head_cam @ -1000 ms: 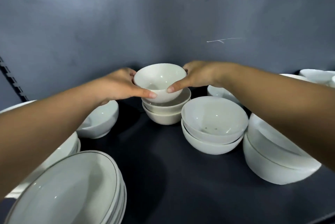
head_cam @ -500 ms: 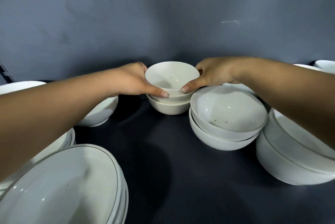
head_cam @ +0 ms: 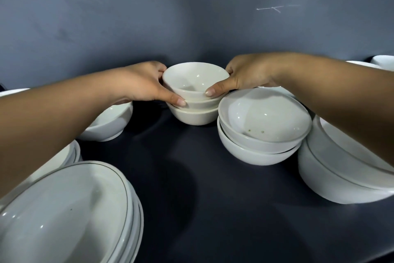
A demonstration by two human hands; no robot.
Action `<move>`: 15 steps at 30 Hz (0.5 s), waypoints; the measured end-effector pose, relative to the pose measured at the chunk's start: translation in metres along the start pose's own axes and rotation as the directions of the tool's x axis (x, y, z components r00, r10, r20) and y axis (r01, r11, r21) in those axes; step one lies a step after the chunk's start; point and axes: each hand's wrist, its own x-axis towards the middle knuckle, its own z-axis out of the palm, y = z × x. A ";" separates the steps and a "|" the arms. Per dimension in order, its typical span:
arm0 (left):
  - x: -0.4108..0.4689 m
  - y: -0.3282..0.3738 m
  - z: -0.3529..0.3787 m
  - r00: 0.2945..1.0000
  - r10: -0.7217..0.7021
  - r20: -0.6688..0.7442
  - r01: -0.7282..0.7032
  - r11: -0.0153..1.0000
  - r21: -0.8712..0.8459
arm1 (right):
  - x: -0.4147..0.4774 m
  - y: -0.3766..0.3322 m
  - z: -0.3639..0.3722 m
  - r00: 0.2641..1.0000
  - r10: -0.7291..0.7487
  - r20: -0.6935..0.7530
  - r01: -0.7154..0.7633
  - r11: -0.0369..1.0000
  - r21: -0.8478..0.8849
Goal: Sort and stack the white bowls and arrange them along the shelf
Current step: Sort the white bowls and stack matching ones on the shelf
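Note:
A small white bowl (head_cam: 195, 79) sits nested on top of a stack of small white bowls (head_cam: 193, 114) at the back middle of the dark shelf (head_cam: 191, 188). My left hand (head_cam: 145, 83) grips the top bowl's left side, thumb down near the rim of the bowl below. On its right side my right hand (head_cam: 245, 77) holds it too, thumb pressed to the front wall. Right of this stack stands a pair of medium bowls (head_cam: 262, 128), the upper one tilted with a few specks inside.
Large bowls (head_cam: 341, 173) stacked at the right under my forearm. A pile of wide rimmed bowls (head_cam: 70, 216) fills the front left. Another bowl (head_cam: 106, 122) lies behind my left arm. More bowls (head_cam: 383, 61) at the far right. A grey wall (head_cam: 191, 17) closes the back.
The small bowl held in both hands has come down into the stack and now sits nested low in it. The view has moved closer.

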 end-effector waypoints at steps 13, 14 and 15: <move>-0.010 0.006 0.005 1.000 0.007 -0.029 -0.010 0.996 -0.090 | -0.005 -0.002 -0.001 0.999 -0.008 -0.051 0.003 0.996 -0.093; -0.012 0.007 0.004 0.999 0.015 -0.049 -0.020 0.995 -0.093 | -0.008 -0.004 -0.003 0.998 -0.010 -0.067 0.004 0.997 -0.080; -0.014 0.010 0.001 0.996 0.029 -0.079 -0.037 0.993 -0.110 | -0.012 -0.006 -0.005 0.995 -0.018 -0.094 0.013 0.999 -0.053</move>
